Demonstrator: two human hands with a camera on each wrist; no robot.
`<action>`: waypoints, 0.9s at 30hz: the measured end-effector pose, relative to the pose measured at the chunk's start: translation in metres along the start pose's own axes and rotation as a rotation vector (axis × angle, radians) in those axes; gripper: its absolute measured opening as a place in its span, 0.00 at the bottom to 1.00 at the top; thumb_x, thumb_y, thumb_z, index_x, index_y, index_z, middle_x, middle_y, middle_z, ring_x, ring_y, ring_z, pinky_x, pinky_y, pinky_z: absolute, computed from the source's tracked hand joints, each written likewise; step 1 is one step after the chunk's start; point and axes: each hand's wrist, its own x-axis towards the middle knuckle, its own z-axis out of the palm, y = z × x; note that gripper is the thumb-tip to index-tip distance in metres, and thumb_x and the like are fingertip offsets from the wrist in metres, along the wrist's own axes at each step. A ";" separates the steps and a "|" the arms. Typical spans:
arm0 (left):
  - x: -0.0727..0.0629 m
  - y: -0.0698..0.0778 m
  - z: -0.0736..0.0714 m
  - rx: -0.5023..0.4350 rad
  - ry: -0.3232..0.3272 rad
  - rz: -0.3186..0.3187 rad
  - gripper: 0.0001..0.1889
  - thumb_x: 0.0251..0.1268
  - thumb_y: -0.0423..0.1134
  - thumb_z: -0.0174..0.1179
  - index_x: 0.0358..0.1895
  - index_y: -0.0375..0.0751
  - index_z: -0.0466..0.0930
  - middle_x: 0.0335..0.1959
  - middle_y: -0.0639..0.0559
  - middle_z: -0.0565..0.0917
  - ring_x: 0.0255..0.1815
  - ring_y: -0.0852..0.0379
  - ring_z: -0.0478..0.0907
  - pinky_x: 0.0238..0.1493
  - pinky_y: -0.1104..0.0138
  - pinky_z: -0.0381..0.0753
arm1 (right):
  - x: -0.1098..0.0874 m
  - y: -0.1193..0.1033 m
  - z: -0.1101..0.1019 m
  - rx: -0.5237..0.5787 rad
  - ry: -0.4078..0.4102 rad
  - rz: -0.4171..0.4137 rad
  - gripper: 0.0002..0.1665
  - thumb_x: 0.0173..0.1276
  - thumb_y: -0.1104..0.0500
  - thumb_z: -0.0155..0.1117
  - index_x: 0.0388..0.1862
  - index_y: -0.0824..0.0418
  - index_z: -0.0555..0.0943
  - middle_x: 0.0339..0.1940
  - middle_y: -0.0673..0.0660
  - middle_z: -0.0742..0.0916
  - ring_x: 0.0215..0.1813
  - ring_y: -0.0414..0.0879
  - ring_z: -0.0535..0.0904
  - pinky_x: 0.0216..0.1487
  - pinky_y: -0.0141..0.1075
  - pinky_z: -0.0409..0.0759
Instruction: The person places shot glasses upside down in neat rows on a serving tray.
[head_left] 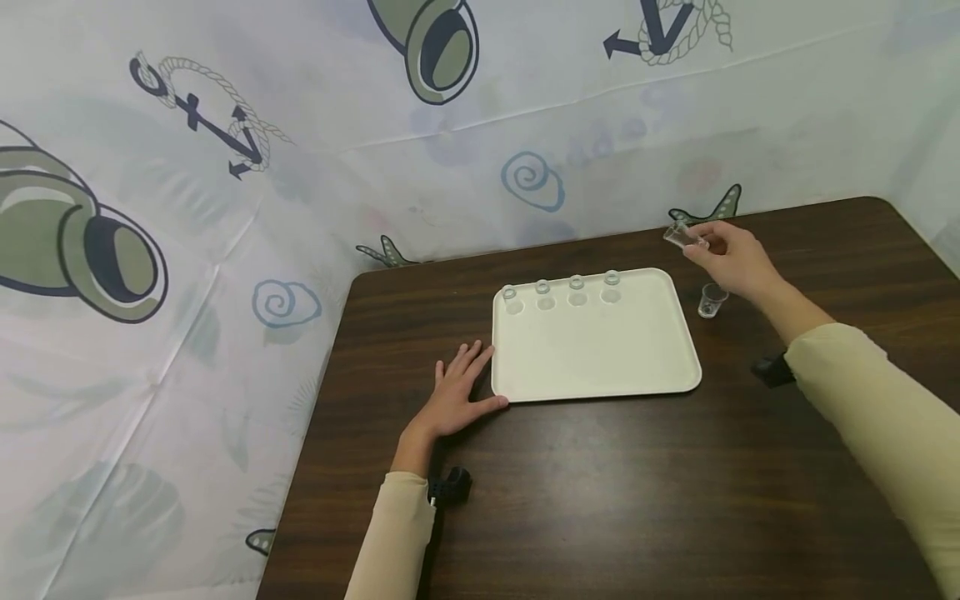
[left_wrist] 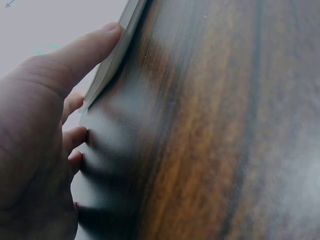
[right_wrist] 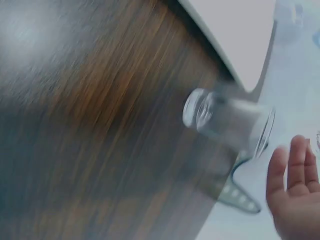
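My right hand pinches a small clear shot glass, tilted nearly on its side, above the table's back right. A second shot glass stands upright on the table just below that hand; the right wrist view shows it large, with the right hand at the lower right edge. At the left end of a cream tray, my left hand lies with fingers spread and straight. Its fingertips touch the left side and its thumb touches the front left corner.
Several clear shot glasses stand in a row along the tray's back edge. The dark wood table runs up to a patterned cloth behind. Black wrist cameras sit at both cuffs.
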 end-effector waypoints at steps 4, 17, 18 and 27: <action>-0.001 0.000 0.001 0.000 -0.002 -0.002 0.47 0.62 0.66 0.59 0.80 0.58 0.48 0.80 0.47 0.48 0.80 0.44 0.39 0.68 0.34 0.33 | 0.003 -0.008 0.017 -0.136 -0.045 -0.040 0.29 0.75 0.47 0.56 0.64 0.66 0.73 0.49 0.66 0.78 0.46 0.59 0.73 0.43 0.52 0.70; 0.000 0.001 0.001 -0.001 0.005 0.006 0.46 0.62 0.66 0.60 0.80 0.57 0.50 0.79 0.45 0.50 0.79 0.42 0.41 0.68 0.33 0.34 | 0.010 -0.016 0.052 -0.414 -0.053 -0.101 0.23 0.66 0.60 0.67 0.59 0.66 0.78 0.51 0.67 0.81 0.49 0.62 0.77 0.58 0.60 0.64; 0.000 0.001 0.002 0.001 0.005 0.007 0.46 0.62 0.66 0.60 0.80 0.56 0.50 0.79 0.45 0.50 0.79 0.42 0.41 0.68 0.33 0.34 | 0.011 -0.016 0.054 -0.413 -0.058 -0.099 0.23 0.67 0.60 0.67 0.59 0.65 0.78 0.51 0.67 0.80 0.50 0.63 0.77 0.59 0.60 0.64; 0.000 0.002 -0.001 -0.001 0.012 0.007 0.46 0.62 0.65 0.60 0.79 0.55 0.51 0.79 0.45 0.50 0.79 0.42 0.41 0.67 0.32 0.35 | 0.020 -0.020 0.066 -0.373 -0.096 -0.141 0.24 0.68 0.63 0.66 0.62 0.65 0.76 0.52 0.65 0.78 0.50 0.62 0.77 0.48 0.55 0.75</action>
